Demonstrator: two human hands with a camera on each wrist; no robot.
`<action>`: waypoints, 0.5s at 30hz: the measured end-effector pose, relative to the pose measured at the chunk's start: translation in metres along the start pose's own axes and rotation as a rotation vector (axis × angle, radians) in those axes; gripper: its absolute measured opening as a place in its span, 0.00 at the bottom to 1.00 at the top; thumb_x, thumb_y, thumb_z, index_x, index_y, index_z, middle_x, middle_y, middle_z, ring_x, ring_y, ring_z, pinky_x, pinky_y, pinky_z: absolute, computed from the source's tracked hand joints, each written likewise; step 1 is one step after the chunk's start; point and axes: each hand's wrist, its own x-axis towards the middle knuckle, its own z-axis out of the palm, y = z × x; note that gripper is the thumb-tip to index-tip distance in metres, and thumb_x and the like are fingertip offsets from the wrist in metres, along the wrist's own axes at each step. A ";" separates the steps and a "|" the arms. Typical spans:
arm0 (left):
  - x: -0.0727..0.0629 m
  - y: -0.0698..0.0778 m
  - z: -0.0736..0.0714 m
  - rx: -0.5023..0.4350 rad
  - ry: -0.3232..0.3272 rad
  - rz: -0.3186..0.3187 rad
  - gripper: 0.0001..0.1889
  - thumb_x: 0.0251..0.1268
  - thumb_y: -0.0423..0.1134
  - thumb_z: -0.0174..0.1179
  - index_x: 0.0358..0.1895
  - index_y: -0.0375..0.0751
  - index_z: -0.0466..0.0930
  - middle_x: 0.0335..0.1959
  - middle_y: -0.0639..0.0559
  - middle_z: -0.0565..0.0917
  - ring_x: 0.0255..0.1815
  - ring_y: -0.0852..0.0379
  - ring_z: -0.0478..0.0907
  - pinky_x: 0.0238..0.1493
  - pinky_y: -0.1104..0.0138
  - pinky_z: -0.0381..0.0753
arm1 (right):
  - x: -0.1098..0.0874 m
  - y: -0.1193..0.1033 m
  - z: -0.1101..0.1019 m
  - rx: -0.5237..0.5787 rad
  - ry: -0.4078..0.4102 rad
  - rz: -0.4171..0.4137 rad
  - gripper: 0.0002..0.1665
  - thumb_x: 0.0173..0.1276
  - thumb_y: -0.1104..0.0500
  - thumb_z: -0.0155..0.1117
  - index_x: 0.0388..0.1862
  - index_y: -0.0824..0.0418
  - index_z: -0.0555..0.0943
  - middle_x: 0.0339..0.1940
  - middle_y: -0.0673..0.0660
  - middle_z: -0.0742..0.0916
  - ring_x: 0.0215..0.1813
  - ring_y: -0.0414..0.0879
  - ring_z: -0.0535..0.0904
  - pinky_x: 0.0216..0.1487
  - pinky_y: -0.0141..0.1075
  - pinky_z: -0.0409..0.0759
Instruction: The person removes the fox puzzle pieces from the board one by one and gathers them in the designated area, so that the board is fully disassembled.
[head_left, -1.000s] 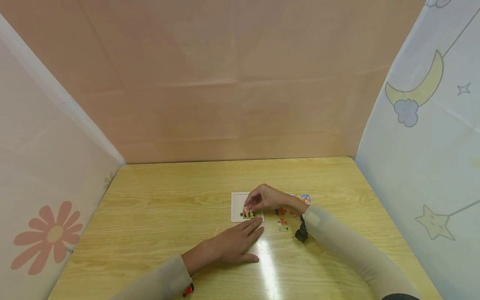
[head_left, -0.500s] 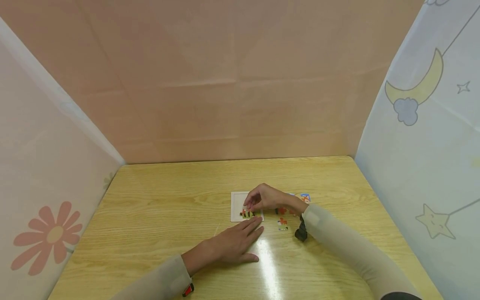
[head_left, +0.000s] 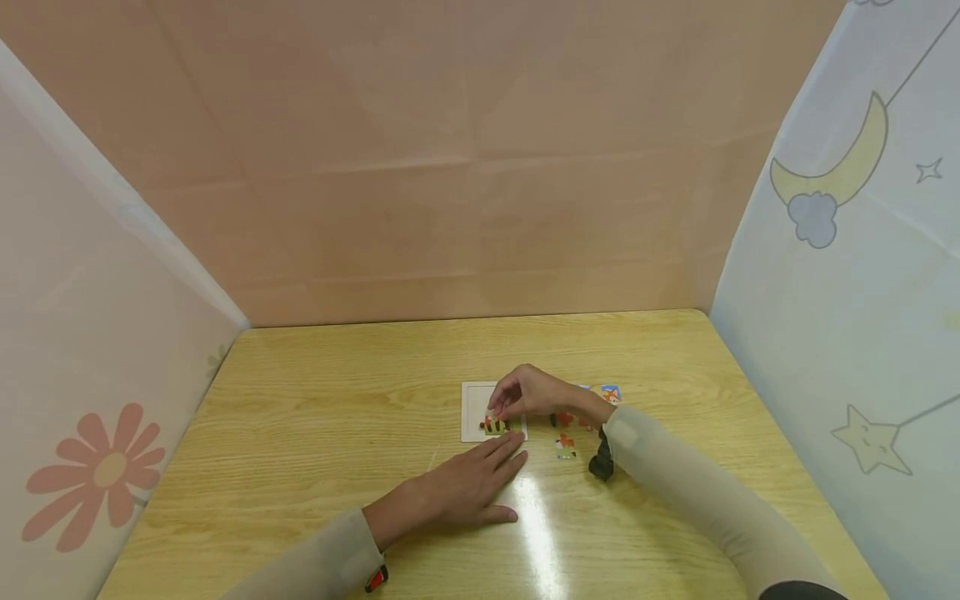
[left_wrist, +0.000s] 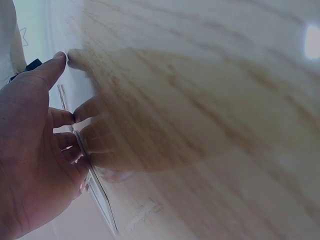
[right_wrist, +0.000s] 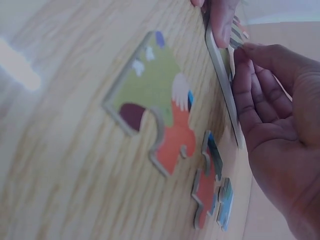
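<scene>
My right hand (head_left: 528, 395) pinches a striped puzzle piece (head_left: 491, 425) between thumb and forefinger, over the lower part of a white puzzle tray (head_left: 468, 410). In the right wrist view this striped piece (right_wrist: 237, 38) shows just past the fingertips, partly hidden by them. Fingers straight, my left hand (head_left: 471, 485) lies with its fingertips on the tray's near right corner. Its thumb points off to the right over the table. In the left wrist view the tray's edge (left_wrist: 102, 200) runs along beneath those fingers.
To the right of the tray lies a loose puzzle piece (head_left: 566, 447) with orange and green print. Behind it are more pieces, an orange one (right_wrist: 204, 187) and a blue one (right_wrist: 226, 202). Curtains (head_left: 360, 208) border the wooden table (head_left: 330, 375) at the back and sides.
Both hands and the striped piece stay nearly in place. The whole head view has shifted slightly.
</scene>
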 end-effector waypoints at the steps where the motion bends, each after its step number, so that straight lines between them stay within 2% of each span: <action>1: 0.000 0.000 0.000 -0.002 -0.001 0.001 0.45 0.82 0.69 0.41 0.85 0.37 0.54 0.87 0.38 0.51 0.88 0.45 0.48 0.85 0.59 0.54 | 0.000 0.000 0.000 0.001 0.002 0.006 0.09 0.69 0.69 0.74 0.47 0.65 0.91 0.42 0.58 0.93 0.43 0.46 0.90 0.48 0.37 0.90; 15: 0.000 -0.001 0.000 0.010 -0.017 0.002 0.45 0.82 0.70 0.40 0.86 0.38 0.53 0.88 0.38 0.50 0.88 0.45 0.47 0.86 0.59 0.53 | 0.000 0.005 -0.005 0.017 0.032 0.027 0.09 0.69 0.70 0.73 0.48 0.67 0.90 0.41 0.57 0.92 0.43 0.47 0.89 0.49 0.37 0.90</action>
